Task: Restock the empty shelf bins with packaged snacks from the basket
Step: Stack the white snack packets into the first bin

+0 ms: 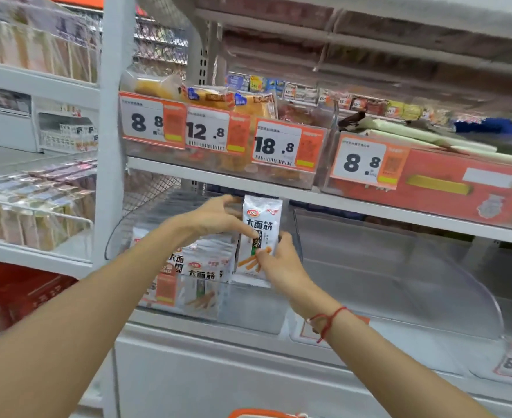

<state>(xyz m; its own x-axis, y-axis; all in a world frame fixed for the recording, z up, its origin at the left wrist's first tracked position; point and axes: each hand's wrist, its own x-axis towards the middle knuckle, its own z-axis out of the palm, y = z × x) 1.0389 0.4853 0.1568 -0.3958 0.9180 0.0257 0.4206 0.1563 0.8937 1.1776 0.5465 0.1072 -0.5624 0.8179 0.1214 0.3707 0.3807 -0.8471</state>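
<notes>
A white snack packet [261,220] with black characters stands upright at the right end of a clear shelf bin [248,309]. My right hand [279,263] pinches its lower edge. My left hand [218,218] reaches over the row, thumb on the packet's front and fingers spread behind its top. Several matching white packets [202,267] fill the bin's left part. To the right sits a clear bin [399,282] with nothing in it. An orange basket rim [263,414] peeks in at the bottom edge.
The shelf above holds bins of bread and snacks behind orange price tags [274,144] and a red box [447,182]. A white upright post [110,176] stands left of the bin. Left shelving carries more packaged goods.
</notes>
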